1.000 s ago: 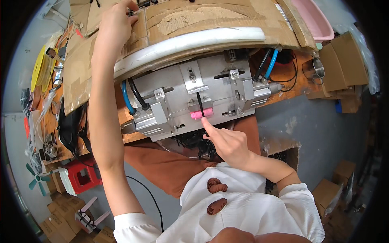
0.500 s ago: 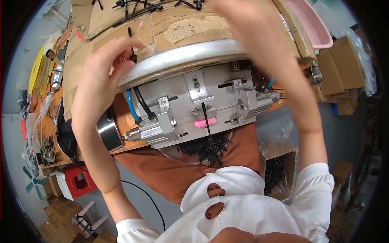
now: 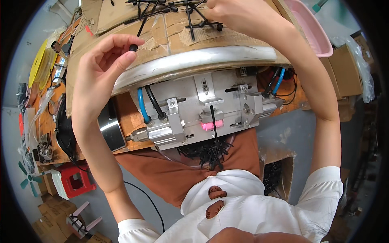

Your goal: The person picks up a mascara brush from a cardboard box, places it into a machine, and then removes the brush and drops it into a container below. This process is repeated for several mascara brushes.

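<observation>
Between the thumb and forefinger of my left hand [image 3: 107, 60] is the dark knobbed end of a black plastic rod [image 3: 133, 47], raised over the cardboard's left part. My right hand [image 3: 239, 14] reaches to the far side, its fingers curled beside a loose pile of black rods [image 3: 194, 20]; its fingertips are partly hidden, so what they pinch cannot be made out. Nearer me, a metal fixture [image 3: 186, 133] with two facing cylinders carries another black rod [image 3: 214, 121] upright across its middle, by a pink piece [image 3: 212, 125].
A padded white tube [image 3: 194, 60] edges the cardboard [image 3: 154, 40]. More black parts [image 3: 210, 156] fill a clear container on my lap. A pink basin [image 3: 310, 28] is at far right, a box of black pieces [image 3: 277, 178] lower right. Blue and black hoses [image 3: 142, 106] rise from the fixture.
My right hand has moved from above the tube's right end to the far pile of rods. My left hand keeps its rod, now turned and slightly higher in view. The view has shifted slightly.
</observation>
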{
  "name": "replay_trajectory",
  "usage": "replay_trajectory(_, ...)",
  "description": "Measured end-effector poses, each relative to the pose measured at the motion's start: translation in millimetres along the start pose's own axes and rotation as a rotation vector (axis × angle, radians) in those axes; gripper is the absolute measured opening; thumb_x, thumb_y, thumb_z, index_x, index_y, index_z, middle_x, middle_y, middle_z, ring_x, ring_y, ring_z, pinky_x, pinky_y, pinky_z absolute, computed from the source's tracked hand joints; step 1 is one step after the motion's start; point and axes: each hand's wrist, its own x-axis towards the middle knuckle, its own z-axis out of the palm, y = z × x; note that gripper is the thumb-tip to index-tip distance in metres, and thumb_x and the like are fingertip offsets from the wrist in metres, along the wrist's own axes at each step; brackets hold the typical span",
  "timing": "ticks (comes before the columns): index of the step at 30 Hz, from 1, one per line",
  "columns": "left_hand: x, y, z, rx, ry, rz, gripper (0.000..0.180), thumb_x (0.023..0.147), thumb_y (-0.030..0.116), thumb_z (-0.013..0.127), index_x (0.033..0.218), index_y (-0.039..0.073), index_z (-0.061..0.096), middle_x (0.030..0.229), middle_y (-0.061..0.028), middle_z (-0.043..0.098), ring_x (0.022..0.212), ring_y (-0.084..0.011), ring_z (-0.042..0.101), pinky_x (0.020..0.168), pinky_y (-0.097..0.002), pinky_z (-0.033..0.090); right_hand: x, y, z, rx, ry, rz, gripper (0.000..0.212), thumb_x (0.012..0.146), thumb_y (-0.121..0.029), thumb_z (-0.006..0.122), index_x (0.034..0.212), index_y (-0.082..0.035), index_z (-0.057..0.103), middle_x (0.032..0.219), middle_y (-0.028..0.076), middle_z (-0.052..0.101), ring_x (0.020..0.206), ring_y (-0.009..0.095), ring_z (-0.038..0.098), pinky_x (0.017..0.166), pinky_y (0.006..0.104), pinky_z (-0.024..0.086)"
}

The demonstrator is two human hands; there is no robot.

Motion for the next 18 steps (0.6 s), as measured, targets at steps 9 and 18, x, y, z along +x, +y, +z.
replay_trajectory(9, -21, 1, 30, 0.262, 0.201, 0.16, 0.019, 0.081, -0.005, 0.063, 0.099, 0.001, 0.065, 0.086, -0.0028, 0.059, 0.077, -0.0107, 0.051, 0.073, -0.023, 0.044, 3, 5, -20, -0.534, 0.047, -0.234, 0.012, 0.071, -0.013, 0.062, 0.062, -0.005, 0.062, 0.062, 0.003, 0.06, 0.066, 0.014, 0.058, 0.051, 0.0271, 0.046)
replay_trajectory(18, -124, 21, 128, 0.528, 0.168, 0.128, 0.073, 0.068, -0.015, 0.065, 0.136, 0.0, 0.047, 0.09, -0.0108, 0.054, 0.083, -0.0226, 0.052, 0.075, -0.0325, 0.046, -54, 12, -34, 0.205, 0.585, 0.215, 0.007, 0.082, -0.004, 0.062, 0.085, 0.001, 0.066, 0.079, 0.009, 0.069, 0.065, 0.015, 0.065, 0.047, 0.0241, 0.049)
